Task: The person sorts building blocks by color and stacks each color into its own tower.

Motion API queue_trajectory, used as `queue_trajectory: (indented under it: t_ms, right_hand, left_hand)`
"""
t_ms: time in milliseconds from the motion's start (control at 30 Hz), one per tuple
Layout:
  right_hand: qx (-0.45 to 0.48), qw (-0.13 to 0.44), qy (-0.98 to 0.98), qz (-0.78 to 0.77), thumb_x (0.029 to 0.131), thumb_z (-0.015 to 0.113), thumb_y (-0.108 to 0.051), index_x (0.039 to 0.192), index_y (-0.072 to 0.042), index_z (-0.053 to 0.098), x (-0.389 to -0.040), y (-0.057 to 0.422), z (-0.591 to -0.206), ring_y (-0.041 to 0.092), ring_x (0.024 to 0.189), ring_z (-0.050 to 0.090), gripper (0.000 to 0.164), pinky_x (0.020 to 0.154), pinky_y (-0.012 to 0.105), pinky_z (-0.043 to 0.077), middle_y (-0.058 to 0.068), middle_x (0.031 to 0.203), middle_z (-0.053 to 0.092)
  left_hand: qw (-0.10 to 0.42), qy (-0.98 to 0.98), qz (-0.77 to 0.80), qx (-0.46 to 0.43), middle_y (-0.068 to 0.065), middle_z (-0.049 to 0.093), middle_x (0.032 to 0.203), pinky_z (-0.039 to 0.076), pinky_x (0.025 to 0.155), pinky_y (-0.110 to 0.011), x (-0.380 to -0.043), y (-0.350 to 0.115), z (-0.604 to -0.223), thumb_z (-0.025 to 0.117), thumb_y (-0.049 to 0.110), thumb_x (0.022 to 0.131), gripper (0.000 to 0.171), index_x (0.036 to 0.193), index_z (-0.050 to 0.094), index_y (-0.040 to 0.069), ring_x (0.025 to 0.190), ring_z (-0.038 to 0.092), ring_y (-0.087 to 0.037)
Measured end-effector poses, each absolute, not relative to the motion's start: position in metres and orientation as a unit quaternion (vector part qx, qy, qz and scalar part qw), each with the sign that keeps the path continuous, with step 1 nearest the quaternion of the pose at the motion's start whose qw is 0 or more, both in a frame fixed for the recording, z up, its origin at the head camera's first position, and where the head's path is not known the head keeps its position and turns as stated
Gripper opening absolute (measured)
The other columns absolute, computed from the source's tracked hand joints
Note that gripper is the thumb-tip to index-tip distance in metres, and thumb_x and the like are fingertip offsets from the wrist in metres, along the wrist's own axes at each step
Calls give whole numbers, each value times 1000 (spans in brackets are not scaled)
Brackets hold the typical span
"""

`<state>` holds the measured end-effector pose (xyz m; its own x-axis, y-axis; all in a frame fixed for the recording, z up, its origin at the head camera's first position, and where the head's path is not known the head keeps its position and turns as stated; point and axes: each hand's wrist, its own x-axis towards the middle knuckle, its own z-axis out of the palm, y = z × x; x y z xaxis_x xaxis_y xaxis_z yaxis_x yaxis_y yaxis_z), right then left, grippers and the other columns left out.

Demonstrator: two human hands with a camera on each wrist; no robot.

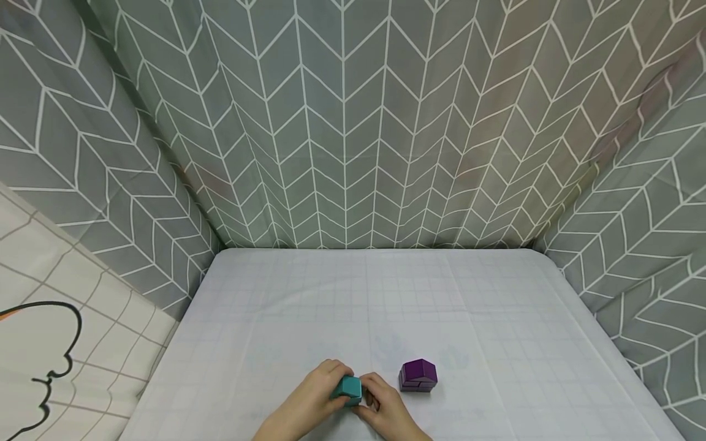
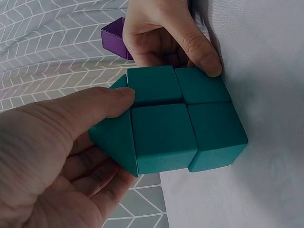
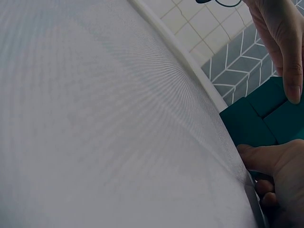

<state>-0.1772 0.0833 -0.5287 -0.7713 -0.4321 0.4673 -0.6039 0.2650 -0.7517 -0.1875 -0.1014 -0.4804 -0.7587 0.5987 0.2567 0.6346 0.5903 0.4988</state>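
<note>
Several teal cubes (image 2: 164, 137) stand stacked two by two, with a teal triangular block (image 2: 116, 142) on top like a roof. My left hand (image 1: 314, 395) pinches the triangular block from above, thumb on the near face and fingers behind it. At the side of the stack, my right hand (image 1: 388, 410) grips a lower cube (image 2: 203, 85), its thumb on the near face; the other fingers are partly hidden. In the right wrist view the teal stack (image 3: 249, 123) shows only in part, at the right edge.
A similar purple block house (image 1: 418, 375) stands on the white-covered table (image 1: 353, 306), just right of my right hand. Patterned grey curtains (image 1: 342, 122) hang behind and at the sides. A white tiled-pattern cloth (image 1: 110, 343) lies left of the table.
</note>
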Motion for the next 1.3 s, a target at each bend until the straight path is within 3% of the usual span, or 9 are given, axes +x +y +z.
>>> queue_trajectory:
  t_ms: [267,467,600,700,800,933,1067,1300]
  right_hand:
    - [318,62,-807,493,73,72,-6,112,-4,52,-186,89,-562,13,64,45,44,51,13,40,1,97,48]
    - [300,-2,-840,452,77,69,-14,121,11,42,-175,109,-558,-1,69,40,57,55,14,41,10,102,43]
    - [293,-24,-857,423,83,63,-18,118,14,44,-160,126,-544,-4,72,38,51,55,15,39,13,101,43]
    - [335,40,-853,399,82,62,-17,113,12,50,-155,140,-532,-1,73,41,44,55,12,38,11,98,47]
    - [375,151,-849,339,77,69,-20,110,5,56,-161,153,-511,2,74,48,43,58,9,40,7,100,52]
    - [366,247,-860,256,76,71,-25,112,-4,58,-185,171,-466,8,88,52,44,80,9,39,-1,105,55]
    - [326,257,-882,224,81,65,-19,118,-5,55,-219,191,-429,16,102,49,41,94,17,33,2,111,54]
    - [310,274,-888,202,89,52,-14,122,2,49,-293,220,-393,32,110,43,37,94,45,32,18,118,50]
  left_hand:
    - [43,-894,-281,-346,1,58,100,47,76,-18,-194,-101,-478,74,22,73,40,105,58,4,90,53,-8]
    - [89,-893,-272,-347,0,58,102,48,77,-21,-203,-103,-462,71,30,75,42,106,57,5,94,54,-12]
    - [123,-903,-251,-326,0,58,102,49,79,-26,-208,-113,-446,68,29,78,38,107,58,6,96,54,-14]
    - [158,-909,-231,-308,0,59,102,48,80,-27,-214,-125,-430,68,26,79,34,106,60,8,97,54,-14]
    - [198,-909,-212,-300,0,60,102,48,80,-27,-223,-139,-409,69,22,78,32,106,61,9,99,54,-14]
    - [250,-901,-188,-301,-7,59,108,47,84,-33,-240,-153,-379,71,19,76,38,110,60,6,103,54,-21]
    - [294,-889,-177,-303,-15,56,115,44,87,-41,-257,-161,-350,70,18,77,45,116,56,0,107,52,-29]
    - [355,-875,-171,-281,-20,54,119,36,96,-46,-299,-168,-310,65,17,81,45,120,53,-3,113,46,-35]
